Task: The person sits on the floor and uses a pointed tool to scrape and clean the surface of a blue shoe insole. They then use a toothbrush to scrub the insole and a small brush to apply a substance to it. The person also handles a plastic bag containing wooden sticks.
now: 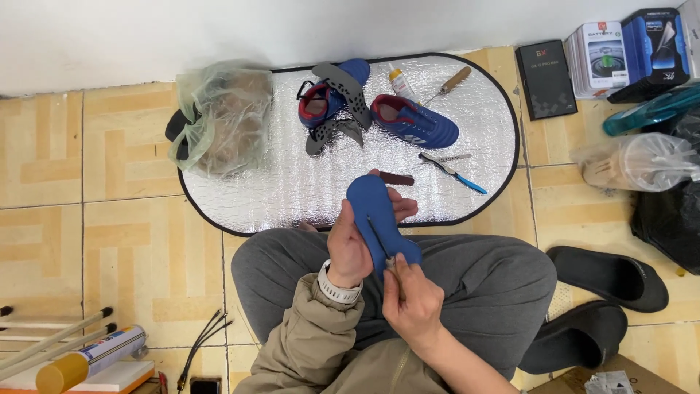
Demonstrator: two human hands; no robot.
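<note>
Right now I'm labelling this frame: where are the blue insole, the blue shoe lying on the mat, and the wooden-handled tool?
insole (368,204): head view, upper flat face.
shoe (423,125): head view, its side.
tool (455,79): head view, wooden handle.

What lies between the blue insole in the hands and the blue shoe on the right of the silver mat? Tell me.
In the head view, a small dark red strip lies on the silver mat between the blue insole and the blue shoe; otherwise bare foil.
</note>
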